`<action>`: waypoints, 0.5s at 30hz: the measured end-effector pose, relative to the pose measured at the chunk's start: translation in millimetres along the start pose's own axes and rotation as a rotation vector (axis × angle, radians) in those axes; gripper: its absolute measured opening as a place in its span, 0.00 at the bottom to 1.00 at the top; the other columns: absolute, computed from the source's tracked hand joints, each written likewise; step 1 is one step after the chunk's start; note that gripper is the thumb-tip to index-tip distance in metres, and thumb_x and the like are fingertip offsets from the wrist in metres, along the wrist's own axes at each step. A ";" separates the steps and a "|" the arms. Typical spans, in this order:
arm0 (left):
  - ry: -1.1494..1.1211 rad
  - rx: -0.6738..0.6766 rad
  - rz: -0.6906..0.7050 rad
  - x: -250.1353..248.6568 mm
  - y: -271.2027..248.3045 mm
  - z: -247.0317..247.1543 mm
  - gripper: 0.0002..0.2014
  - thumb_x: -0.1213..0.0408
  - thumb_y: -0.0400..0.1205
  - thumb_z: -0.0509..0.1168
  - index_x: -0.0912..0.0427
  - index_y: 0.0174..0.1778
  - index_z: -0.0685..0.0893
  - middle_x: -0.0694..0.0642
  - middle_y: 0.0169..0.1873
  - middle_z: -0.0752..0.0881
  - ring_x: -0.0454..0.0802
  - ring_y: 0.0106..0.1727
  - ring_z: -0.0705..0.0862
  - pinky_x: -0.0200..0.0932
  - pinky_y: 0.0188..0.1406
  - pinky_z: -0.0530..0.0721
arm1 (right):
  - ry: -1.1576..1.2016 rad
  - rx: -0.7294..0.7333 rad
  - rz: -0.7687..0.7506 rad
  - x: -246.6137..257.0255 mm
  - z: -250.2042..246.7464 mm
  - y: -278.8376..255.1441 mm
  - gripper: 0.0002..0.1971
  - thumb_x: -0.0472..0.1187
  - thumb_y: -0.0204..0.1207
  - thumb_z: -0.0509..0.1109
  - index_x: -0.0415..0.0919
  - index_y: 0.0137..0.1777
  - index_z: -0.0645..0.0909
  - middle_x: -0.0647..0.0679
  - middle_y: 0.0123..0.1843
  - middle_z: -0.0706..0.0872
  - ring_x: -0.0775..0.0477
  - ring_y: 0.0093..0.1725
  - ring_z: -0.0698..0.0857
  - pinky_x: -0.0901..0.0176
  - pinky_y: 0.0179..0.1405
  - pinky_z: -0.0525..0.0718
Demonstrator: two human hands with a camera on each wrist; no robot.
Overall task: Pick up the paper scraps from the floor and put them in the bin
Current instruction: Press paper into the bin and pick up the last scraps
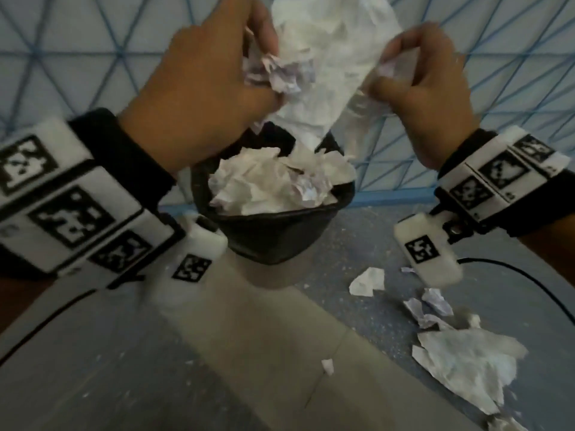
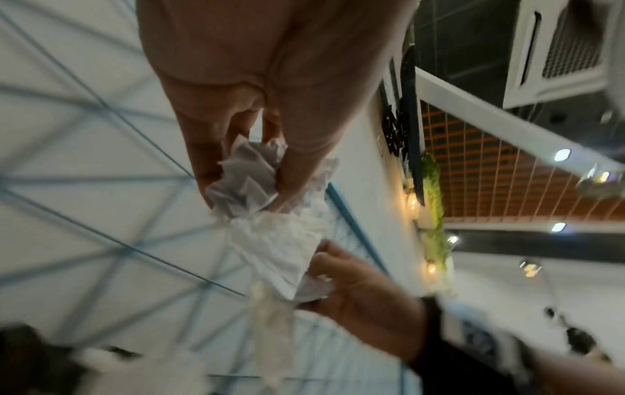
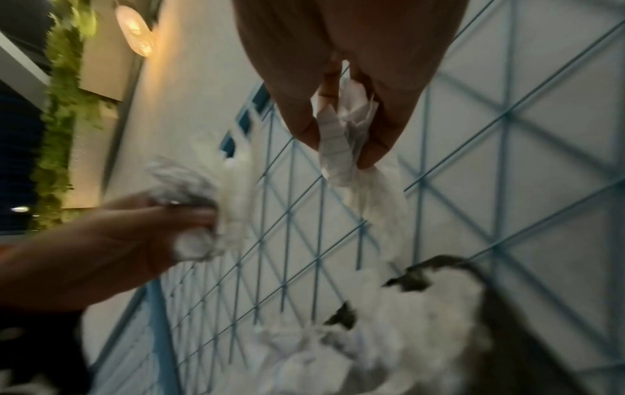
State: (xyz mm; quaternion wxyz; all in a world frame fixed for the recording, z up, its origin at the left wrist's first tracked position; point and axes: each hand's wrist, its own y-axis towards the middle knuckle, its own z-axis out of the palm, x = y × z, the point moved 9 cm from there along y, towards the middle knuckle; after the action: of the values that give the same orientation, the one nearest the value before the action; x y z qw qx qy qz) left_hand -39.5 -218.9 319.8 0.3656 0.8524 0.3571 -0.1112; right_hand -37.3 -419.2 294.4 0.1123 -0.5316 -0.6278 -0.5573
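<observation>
Both hands are raised over the bin (image 1: 273, 241), sharing one large crumpled sheet (image 1: 323, 73) that hangs between them with its lower end just above the bin's mouth. The left hand (image 1: 199, 88) has its fingers curled round a wad of crumpled scraps (image 1: 273, 73) and one edge of the sheet; the right hand (image 1: 426, 98) pinches the other edge between thumb and curled fingers, with a smaller scrap (image 3: 338, 139) caught in the same pinch. Inside the black-lined bin, crumpled paper (image 1: 273, 185) is heaped up to the rim. Several more scraps (image 1: 466, 365) lie on the grey floor (image 1: 93, 368) to the bin's right, well apart from both hands, near a black cable (image 1: 513, 278).
</observation>
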 end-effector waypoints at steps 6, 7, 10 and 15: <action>0.257 0.219 -0.207 83.9 -8.4 46.3 0.14 0.67 0.77 0.67 0.65 0.57 0.75 0.64 0.55 0.75 0.57 0.52 0.76 0.39 0.44 0.67 | -0.511 0.617 0.016 -7.0 113.1 -29.5 0.17 0.33 0.72 0.69 0.42 0.60 0.75 0.46 0.52 0.81 0.47 0.49 0.81 0.63 0.39 0.71; 0.295 0.344 -0.225 91.7 -14.8 64.3 0.14 0.66 0.78 0.65 0.66 0.58 0.76 0.65 0.59 0.76 0.60 0.57 0.78 0.44 0.51 0.71 | -0.645 0.768 0.007 -16.5 126.3 -40.8 0.15 0.33 0.74 0.67 0.40 0.61 0.77 0.42 0.57 0.83 0.43 0.55 0.81 0.63 0.45 0.71; 0.347 0.658 -0.221 95.9 -34.4 93.5 0.15 0.59 0.83 0.59 0.65 0.60 0.79 0.64 0.60 0.81 0.61 0.61 0.80 0.50 0.63 0.76 | -0.736 1.022 0.052 -24.1 136.0 -60.4 0.13 0.39 0.80 0.62 0.40 0.60 0.82 0.45 0.54 0.85 0.45 0.56 0.80 0.61 0.54 0.71; 0.174 1.053 -0.240 92.3 -58.3 97.3 0.32 0.33 0.78 0.46 0.56 0.58 0.80 0.55 0.61 0.83 0.54 0.64 0.79 0.53 0.72 0.73 | -0.650 1.216 0.206 -27.6 124.4 -68.8 0.17 0.53 0.77 0.65 0.49 0.62 0.82 0.54 0.55 0.84 0.53 0.56 0.79 0.64 0.60 0.71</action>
State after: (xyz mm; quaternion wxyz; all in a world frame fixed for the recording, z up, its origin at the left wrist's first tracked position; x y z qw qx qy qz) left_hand -6.2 -210.7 177.7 -0.1565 0.8795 0.3768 -0.2450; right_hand -24.4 -319.5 190.2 0.2487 -0.5710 -0.7766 0.0943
